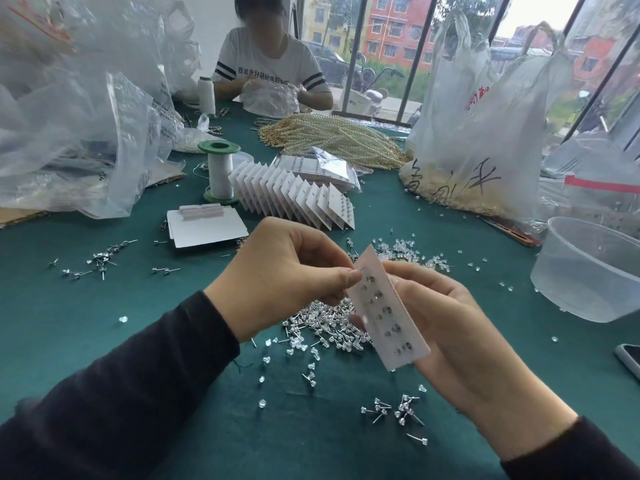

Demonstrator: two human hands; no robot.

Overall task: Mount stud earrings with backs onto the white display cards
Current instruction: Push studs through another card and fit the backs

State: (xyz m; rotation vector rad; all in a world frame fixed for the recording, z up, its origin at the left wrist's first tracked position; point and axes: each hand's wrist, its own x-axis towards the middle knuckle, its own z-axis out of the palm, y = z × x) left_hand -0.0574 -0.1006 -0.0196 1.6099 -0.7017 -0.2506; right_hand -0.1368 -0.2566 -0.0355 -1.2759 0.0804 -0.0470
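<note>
1. The left grip [284, 278] is pinching tight on what looks like a tiny earring [359, 271], poking it into the top of the white card [388, 317].
2. The right grip [446, 320] is clamping the card from behind, holding it tilted above the green counter [138, 323], likely so the holes are facing up.
3. The earring pile [322, 327] is lying just under both hands, probably for quick grabbing.
</note>
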